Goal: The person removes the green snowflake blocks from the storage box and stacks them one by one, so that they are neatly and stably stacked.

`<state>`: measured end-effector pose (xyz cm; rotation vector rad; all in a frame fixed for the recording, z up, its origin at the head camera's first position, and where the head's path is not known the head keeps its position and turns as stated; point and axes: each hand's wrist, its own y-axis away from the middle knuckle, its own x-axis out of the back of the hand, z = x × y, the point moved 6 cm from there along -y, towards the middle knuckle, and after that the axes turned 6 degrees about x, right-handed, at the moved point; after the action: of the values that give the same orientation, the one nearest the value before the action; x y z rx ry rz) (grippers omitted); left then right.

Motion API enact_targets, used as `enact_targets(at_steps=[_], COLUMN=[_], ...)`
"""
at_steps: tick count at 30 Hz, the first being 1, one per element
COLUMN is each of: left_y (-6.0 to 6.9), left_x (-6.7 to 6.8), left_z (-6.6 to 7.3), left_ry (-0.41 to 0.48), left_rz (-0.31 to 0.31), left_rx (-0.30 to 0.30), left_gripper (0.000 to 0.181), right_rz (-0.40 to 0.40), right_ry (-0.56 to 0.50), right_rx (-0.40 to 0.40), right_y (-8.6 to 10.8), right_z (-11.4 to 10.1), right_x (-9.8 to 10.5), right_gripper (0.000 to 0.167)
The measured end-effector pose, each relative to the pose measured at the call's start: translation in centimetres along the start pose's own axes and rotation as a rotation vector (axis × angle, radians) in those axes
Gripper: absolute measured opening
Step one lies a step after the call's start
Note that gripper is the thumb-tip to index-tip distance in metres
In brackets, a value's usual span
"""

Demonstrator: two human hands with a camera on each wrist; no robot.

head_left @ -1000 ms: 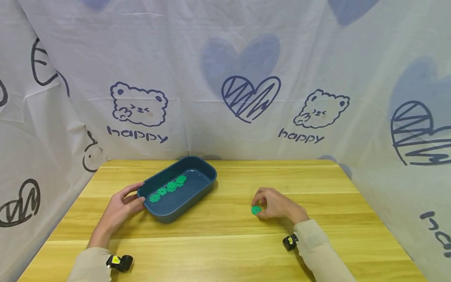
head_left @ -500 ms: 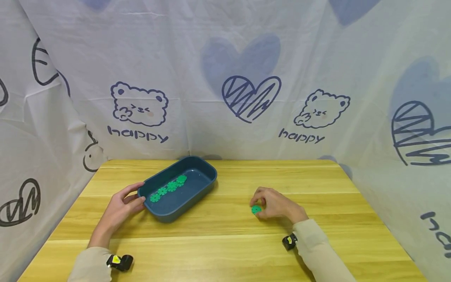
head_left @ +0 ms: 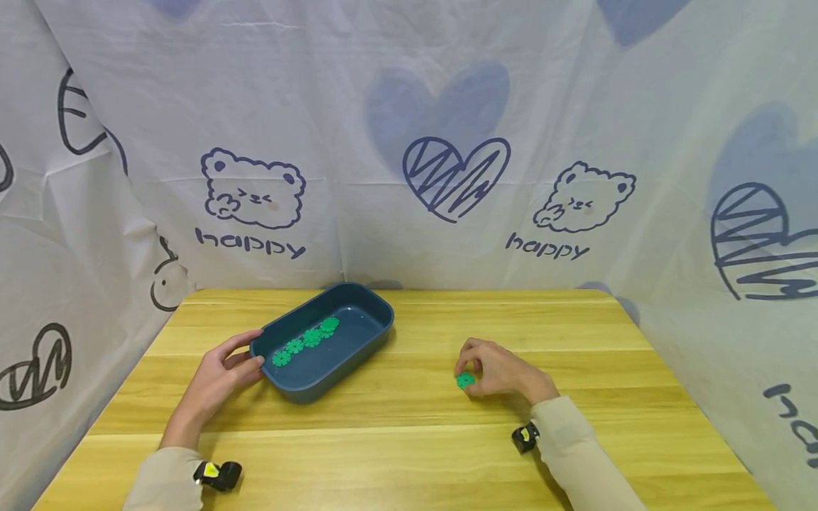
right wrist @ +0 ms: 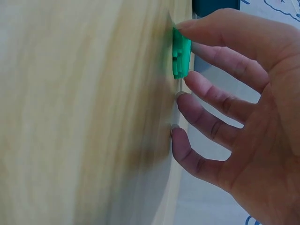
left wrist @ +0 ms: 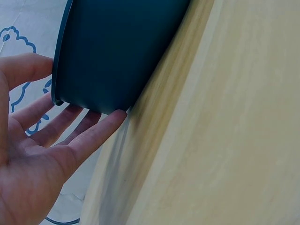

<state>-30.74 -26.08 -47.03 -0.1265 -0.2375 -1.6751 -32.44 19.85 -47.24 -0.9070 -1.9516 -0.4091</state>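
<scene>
My left hand [head_left: 220,376] touches the left end of a dark blue rectangular bin [head_left: 358,358], thumb and fingers spread about its corner. Straight fingers meet the bin's wall [left wrist: 117,51] in the left wrist view. Inside the bin, several green snowflake discs [head_left: 311,338] lie in a slanting row. Over the right part of the table, my right hand [head_left: 501,369] pinches a green snowflake disc [head_left: 465,381] with thumb and fingers, at the tabletop. In the right wrist view this green piece [right wrist: 181,54] appears edge-on, in layers; whether it is more than one disc I cannot tell.
The wooden table [head_left: 409,454] runs under both hands and the bin. A white cloth [head_left: 358,106] with hearts, bears and lettering hangs behind and at both sides. A small black camera is on each wrist.
Almost nothing differs. The right hand's fingers shift very slightly around the green disc, while the left hand and the bin stay in place.
</scene>
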Motion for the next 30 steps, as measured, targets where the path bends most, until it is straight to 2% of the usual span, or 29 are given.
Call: enact_targets(at_steps=[12, 22, 30], left_y=[-0.02, -0.01, -0.07], left_x=[-0.03, -0.01, 0.0], left_z=[-0.05, -0.05, -0.04], left_ry=[0.003, -0.001, -0.002], left_rz=[-0.002, 0.001, 0.002], left_rx=[0.002, 0.001, -0.007], left_gripper=[0.064, 0.064, 0.064], right_rz=[-0.003, -0.021, -0.021], right_ry=[0.001, -0.033, -0.022], right_rx=[-0.004, -0.003, 0.002], right_y=[-0.13, -0.14, -0.23], right_z=[0.29, 0.3, 0.28], right_x=[-0.15, -0.15, -0.13], right_gripper=[0.015, 0.018, 0.019])
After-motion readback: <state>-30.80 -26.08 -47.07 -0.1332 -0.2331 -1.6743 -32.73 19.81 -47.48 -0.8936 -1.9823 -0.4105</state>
